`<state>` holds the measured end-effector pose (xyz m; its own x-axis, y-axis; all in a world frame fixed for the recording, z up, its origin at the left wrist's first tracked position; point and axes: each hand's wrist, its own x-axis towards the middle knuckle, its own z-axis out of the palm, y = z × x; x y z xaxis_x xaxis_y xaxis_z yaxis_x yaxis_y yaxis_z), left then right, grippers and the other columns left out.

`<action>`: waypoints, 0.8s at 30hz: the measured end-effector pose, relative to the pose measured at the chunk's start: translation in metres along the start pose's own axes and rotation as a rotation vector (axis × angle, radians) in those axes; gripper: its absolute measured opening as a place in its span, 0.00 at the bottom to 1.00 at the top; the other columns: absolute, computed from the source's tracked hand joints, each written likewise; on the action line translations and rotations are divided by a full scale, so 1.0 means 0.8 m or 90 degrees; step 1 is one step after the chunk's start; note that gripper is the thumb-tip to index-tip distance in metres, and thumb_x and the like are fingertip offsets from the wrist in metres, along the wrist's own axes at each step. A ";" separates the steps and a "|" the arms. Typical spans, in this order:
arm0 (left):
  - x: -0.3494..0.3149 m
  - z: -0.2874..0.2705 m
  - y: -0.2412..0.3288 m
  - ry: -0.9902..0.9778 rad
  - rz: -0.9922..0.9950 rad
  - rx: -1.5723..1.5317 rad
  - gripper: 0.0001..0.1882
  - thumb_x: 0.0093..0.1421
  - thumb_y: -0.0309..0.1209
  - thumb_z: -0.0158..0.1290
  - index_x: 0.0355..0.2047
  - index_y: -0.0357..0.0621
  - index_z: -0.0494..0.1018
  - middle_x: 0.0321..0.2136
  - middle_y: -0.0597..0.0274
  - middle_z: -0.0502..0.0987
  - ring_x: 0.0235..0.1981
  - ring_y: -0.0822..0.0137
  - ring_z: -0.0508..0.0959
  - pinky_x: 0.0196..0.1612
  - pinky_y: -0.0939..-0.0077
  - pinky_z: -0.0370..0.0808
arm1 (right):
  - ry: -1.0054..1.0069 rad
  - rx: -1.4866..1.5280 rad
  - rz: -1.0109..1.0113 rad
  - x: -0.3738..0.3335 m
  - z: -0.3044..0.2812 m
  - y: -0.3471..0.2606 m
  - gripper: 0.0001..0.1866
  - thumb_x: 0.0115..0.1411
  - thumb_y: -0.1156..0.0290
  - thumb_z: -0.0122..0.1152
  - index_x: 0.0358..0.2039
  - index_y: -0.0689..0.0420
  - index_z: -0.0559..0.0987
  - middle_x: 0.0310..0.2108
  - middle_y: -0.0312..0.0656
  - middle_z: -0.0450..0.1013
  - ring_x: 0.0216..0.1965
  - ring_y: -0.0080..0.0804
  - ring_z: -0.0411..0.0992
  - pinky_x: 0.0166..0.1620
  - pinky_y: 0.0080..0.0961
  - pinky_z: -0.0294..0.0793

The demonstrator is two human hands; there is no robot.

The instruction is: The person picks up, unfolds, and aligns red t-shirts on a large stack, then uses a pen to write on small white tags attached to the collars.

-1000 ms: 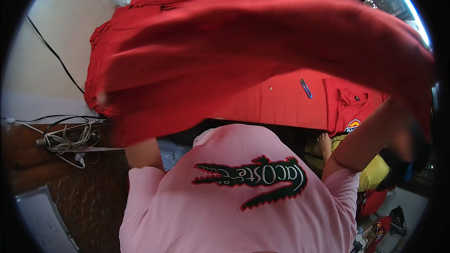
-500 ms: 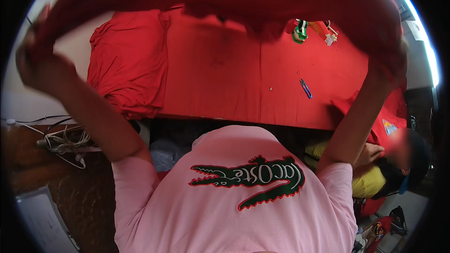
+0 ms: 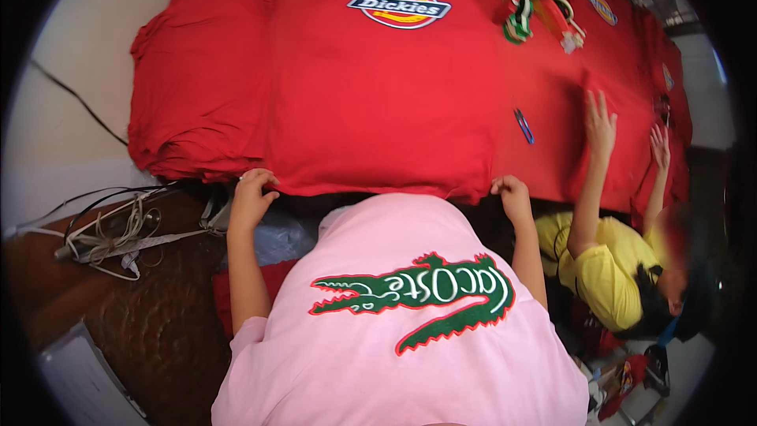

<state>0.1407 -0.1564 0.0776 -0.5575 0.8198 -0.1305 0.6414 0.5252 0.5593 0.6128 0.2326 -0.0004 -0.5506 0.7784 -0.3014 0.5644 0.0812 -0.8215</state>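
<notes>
A red T-shirt (image 3: pixel 378 110) with an oval badge on its chest lies spread on the table in front of me, its hem along the near edge. At the hem's left corner is my left hand (image 3: pixel 254 192), fingers curled and closed on the cloth. My right hand (image 3: pixel 514 189) is at the right corner, with bent fingers pinching the edge; its fingertips are only partly visible. To the left of the shirt sits a pile of folded red cloth (image 3: pixel 201 79).
Blue thread snips (image 3: pixel 524 126) lie right of the shirt, with green and white rolls (image 3: pixel 518 20) farther back. At the right, a co-worker in a yellow shirt (image 3: pixel 611 268) reaches over red cloth. Tangled cables (image 3: pixel 126 229) are at the lower left.
The red T-shirt, held up and spread in the air before, now lies flat on the table. Both my hands came down to its near corners. The co-worker's hands are now over the table.
</notes>
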 end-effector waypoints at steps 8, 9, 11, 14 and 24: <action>0.049 0.061 -0.066 0.197 -0.189 -0.062 0.17 0.55 0.37 0.69 0.40 0.39 0.82 0.39 0.52 0.80 0.43 0.56 0.80 0.50 0.63 0.75 | 0.212 0.152 0.085 0.035 0.020 0.006 0.05 0.62 0.73 0.63 0.34 0.63 0.81 0.28 0.41 0.77 0.29 0.27 0.77 0.35 0.26 0.75; 0.064 0.065 -0.064 0.216 -0.230 -0.062 0.18 0.55 0.39 0.69 0.40 0.39 0.82 0.38 0.52 0.80 0.42 0.57 0.80 0.50 0.62 0.75 | 0.206 0.137 0.108 0.044 0.028 -0.006 0.08 0.62 0.70 0.65 0.34 0.63 0.81 0.28 0.42 0.77 0.29 0.29 0.77 0.35 0.28 0.75; 0.085 0.073 -0.065 0.232 -0.261 -0.011 0.21 0.54 0.43 0.70 0.38 0.38 0.83 0.37 0.51 0.79 0.41 0.57 0.80 0.48 0.62 0.75 | 0.196 0.008 0.118 0.051 0.041 -0.026 0.12 0.60 0.65 0.69 0.34 0.63 0.81 0.27 0.44 0.76 0.28 0.33 0.76 0.35 0.31 0.75; 0.090 0.089 -0.088 0.252 -0.202 0.142 0.22 0.52 0.47 0.71 0.33 0.38 0.83 0.37 0.51 0.79 0.39 0.55 0.80 0.46 0.61 0.76 | 0.164 -0.211 0.059 0.058 0.061 -0.041 0.17 0.58 0.60 0.71 0.32 0.64 0.80 0.25 0.48 0.74 0.26 0.38 0.74 0.34 0.36 0.73; -0.023 0.012 -0.090 -0.287 -0.459 0.110 0.19 0.47 0.40 0.72 0.27 0.37 0.80 0.28 0.44 0.82 0.34 0.49 0.84 0.41 0.58 0.77 | -0.352 -0.097 0.340 -0.045 0.015 -0.008 0.15 0.48 0.66 0.80 0.19 0.58 0.79 0.18 0.38 0.75 0.20 0.22 0.72 0.27 0.24 0.72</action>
<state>0.1100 -0.2074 0.0316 -0.6201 0.2661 -0.7380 0.3034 0.9489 0.0873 0.6218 0.1969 0.0099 -0.3850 0.3169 -0.8668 0.8949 -0.1014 -0.4346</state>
